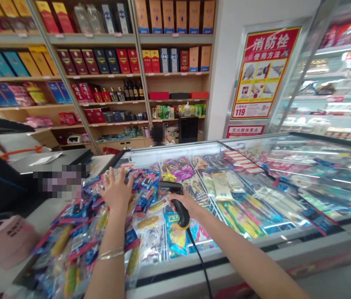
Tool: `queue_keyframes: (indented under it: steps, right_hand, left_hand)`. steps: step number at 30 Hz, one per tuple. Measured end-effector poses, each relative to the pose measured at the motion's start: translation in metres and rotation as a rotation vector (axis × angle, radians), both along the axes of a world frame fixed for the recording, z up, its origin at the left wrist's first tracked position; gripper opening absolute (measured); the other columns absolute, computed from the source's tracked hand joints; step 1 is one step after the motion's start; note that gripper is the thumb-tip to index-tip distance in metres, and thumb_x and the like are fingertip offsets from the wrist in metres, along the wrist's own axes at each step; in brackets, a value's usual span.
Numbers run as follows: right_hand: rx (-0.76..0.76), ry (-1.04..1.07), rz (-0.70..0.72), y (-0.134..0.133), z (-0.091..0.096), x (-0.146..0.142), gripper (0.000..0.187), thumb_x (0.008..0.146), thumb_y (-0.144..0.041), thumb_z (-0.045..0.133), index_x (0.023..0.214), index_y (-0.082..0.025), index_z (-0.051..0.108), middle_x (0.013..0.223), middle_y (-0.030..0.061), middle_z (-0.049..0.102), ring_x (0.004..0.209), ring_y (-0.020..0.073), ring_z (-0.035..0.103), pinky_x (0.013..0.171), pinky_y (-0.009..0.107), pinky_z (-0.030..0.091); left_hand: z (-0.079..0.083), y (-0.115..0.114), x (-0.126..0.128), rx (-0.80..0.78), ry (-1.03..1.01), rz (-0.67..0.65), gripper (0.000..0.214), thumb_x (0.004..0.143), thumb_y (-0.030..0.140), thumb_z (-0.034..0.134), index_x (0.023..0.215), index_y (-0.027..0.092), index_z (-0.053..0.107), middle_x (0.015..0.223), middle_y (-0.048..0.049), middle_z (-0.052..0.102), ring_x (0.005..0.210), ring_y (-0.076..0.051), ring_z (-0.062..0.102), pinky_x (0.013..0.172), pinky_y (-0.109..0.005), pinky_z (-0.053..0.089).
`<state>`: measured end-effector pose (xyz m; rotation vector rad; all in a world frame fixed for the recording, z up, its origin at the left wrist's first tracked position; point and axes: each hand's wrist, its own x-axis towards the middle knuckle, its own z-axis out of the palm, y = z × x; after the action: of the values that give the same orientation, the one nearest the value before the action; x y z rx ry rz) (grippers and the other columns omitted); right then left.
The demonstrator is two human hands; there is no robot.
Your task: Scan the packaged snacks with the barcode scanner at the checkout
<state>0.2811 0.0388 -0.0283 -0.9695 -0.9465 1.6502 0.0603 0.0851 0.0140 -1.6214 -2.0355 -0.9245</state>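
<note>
My right hand (190, 204) is wrapped round the grip of a black barcode scanner (171, 187), whose cord hangs down toward the freezer's front edge. The scanner points left, toward a heap of blue and red plastic packets (79, 207). My left hand (116, 189) lies over that heap with its fingers spread, holding nothing that I can see. Yellow corn cobs show through some clear packs, such as one corn pack (148, 222) between my two forearms. The heap covers the left end of a glass-topped freezer.
Frozen treats, including pale wrapped bars (222, 187), lie in the chest freezer (240, 265) to the right. At left are a counter (35, 209) and a pink bag (7, 241). Shelves of boxed bottles (103, 62) line the back wall. A person (158, 135) sits beyond the freezer.
</note>
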Motion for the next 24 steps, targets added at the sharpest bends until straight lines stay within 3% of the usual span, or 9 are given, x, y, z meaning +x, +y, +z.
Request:
queue_keyframes:
  steps: [2,6,12,16,19,24]
  right_hand:
    - [0.023,-0.007,-0.001,0.001,-0.004,-0.001,0.023,0.063,-0.03,0.077,0.069,-0.014,0.062,0.051,-0.0003,0.061,0.038,0.0091,0.051,0.038,0.021,0.04]
    - [0.035,-0.039,0.008,0.003,-0.008,-0.002,0.025,0.061,-0.032,0.079,0.068,-0.013,0.063,0.051,0.0005,0.062,0.037,0.0096,0.051,0.038,0.021,0.04]
    - [-0.003,-0.013,-0.019,0.005,-0.008,0.001,0.023,0.063,-0.03,0.078,0.068,-0.013,0.063,0.051,0.0015,0.063,0.037,0.0096,0.051,0.038,0.021,0.041]
    - [-0.01,0.049,-0.035,0.002,-0.006,0.002,0.028,0.065,-0.034,0.079,0.074,-0.012,0.065,0.054,0.0015,0.064,0.038,0.0096,0.053,0.04,0.021,0.044]
    - [-0.006,0.084,-0.077,-0.001,0.001,0.008,0.028,0.063,-0.034,0.081,0.074,-0.012,0.066,0.056,0.0015,0.065,0.04,0.0094,0.053,0.041,0.022,0.046]
    - [0.015,0.076,-0.204,-0.011,0.027,0.056,0.017,0.065,-0.022,0.078,0.068,-0.013,0.064,0.054,0.0017,0.065,0.039,0.0088,0.052,0.04,0.02,0.044]
  left_hand:
    - [-0.001,-0.005,-0.002,0.045,-0.03,0.034,0.059,0.092,0.056,0.03,0.134,0.022,0.055,0.149,-0.0155,0.041,0.137,-0.036,0.034,0.109,-0.063,0.022]
    - [-0.009,-0.006,-0.011,-0.082,-0.058,0.097,0.06,0.09,0.054,0.032,0.133,0.019,0.056,0.145,-0.0185,0.044,0.138,-0.041,0.03,0.108,-0.067,0.017]
    - [-0.014,-0.002,-0.016,-0.094,-0.08,0.084,0.063,0.091,0.053,0.025,0.134,0.018,0.055,0.144,-0.0195,0.045,0.14,-0.042,0.028,0.109,-0.068,0.014]
    - [-0.007,-0.005,-0.014,-0.064,-0.081,0.082,0.062,0.091,0.056,0.024,0.127,0.022,0.06,0.144,-0.0157,0.047,0.136,-0.042,0.035,0.107,-0.067,0.022]
    - [0.0,-0.005,-0.008,0.064,-0.069,0.111,0.055,0.091,0.054,0.027,0.119,0.025,0.064,0.142,-0.0085,0.051,0.131,-0.035,0.043,0.108,-0.061,0.028]
    - [0.015,-0.004,0.027,0.081,-0.009,-0.043,0.045,0.089,0.05,0.035,0.114,0.028,0.064,0.143,0.0009,0.05,0.127,-0.032,0.047,0.109,-0.049,0.035]
